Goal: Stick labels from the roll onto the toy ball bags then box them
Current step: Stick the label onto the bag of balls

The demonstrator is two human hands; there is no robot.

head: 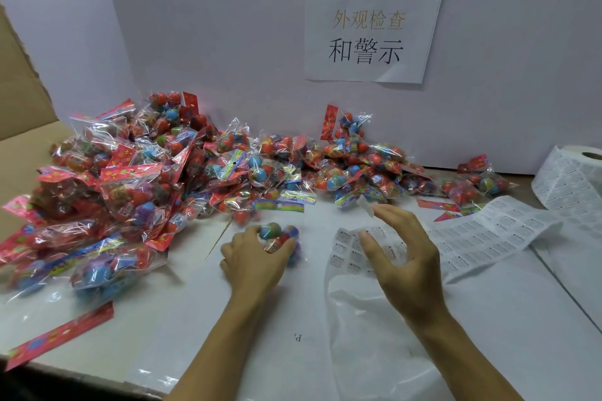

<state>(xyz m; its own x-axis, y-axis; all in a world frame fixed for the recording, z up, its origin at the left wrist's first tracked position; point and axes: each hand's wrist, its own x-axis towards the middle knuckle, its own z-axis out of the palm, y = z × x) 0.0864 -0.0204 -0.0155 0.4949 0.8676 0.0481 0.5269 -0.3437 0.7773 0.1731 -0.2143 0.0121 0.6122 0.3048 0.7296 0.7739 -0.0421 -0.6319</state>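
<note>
Left hand [257, 257] grips one bag of balls [282, 238] on the white table [260, 335], fingers curled round it, near the table's middle. Right hand [399, 251] hovers over the label strip [482, 238], fingers loosely spread; a small clear label [365, 206] sits at the tip of the index finger, looks stuck or lightly pinched, can't tell which. Strip runs from the label roll [573, 172] at the far right across the table to under the right hand, with empty backing [368, 319] trailing toward the near edge. Big pile of bags [182, 166] heaped along the back wall and left side, some spilling toward the near left edge. Cardboard box [22, 114] at far left, flap up, just beside the pile. Paper sign [371, 31] with Chinese characters taped to the wall above.
</note>
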